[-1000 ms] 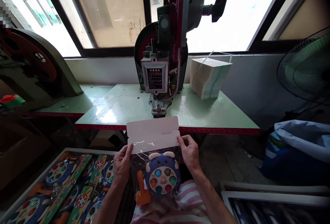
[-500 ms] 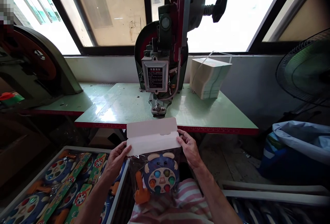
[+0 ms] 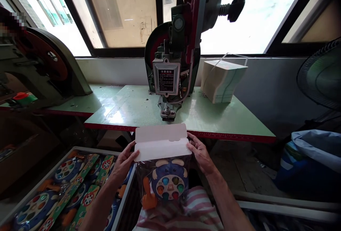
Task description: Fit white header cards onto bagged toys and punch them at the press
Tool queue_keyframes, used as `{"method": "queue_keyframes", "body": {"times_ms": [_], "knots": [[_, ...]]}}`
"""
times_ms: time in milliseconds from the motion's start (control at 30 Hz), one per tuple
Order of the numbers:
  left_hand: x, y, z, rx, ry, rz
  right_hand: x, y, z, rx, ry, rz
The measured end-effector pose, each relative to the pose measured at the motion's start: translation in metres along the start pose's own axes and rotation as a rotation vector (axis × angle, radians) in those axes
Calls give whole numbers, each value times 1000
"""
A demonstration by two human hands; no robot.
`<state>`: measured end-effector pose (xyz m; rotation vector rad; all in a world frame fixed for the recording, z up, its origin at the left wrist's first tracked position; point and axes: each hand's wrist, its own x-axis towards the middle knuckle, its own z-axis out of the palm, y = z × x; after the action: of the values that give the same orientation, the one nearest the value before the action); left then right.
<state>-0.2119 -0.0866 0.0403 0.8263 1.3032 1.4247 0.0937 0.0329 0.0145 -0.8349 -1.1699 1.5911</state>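
Surface (image 3: 128, 106): green, is edged in red. Machine (image 3: 166, 78): is mounted on the surface. Tray (image 3: 125, 194): is placed at left, filled with bagged toys (image 3: 68, 170). Clear bag (image 3: 141, 174): is held before the surface. Card (image 3: 161, 149): is spread across the bag's top. Blue toy (image 3: 169, 176): is enclosed in the bag. Left hand (image 3: 124, 160): is clamped on the card's left edge. Right hand (image 3: 201, 154): is clamped on its right edge. Orange piece (image 3: 149, 199): is enclosed beside the toy.

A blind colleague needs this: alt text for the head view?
Left hand and right hand grip a white card atop a clear bag holding a blue toy and orange piece. Beyond, a machine stands on a green table; packaged toys lie in a crate lower left.
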Motion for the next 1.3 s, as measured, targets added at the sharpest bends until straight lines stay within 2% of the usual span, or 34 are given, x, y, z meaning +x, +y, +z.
{"method": "queue_keyframes", "body": {"times_ms": [167,367,600,867,1067,1300], "knots": [[-4,2,6,-8,70,-9,-3,-1,-2,73,14,53],[-7,-1,10,-26,18,27,-7,3,-6,70,-4,59],[-7,-8,7,-32,48,68,-12,-3,-8,33,-87,121],[-6,-3,5,-52,56,-21,-10,-3,-3,-175,66,-81],[-10,-2,8,169,45,122,-9,6,-3,-179,124,-128],[-11,8,21,160,88,139,-10,13,1,-128,206,-123]]}}
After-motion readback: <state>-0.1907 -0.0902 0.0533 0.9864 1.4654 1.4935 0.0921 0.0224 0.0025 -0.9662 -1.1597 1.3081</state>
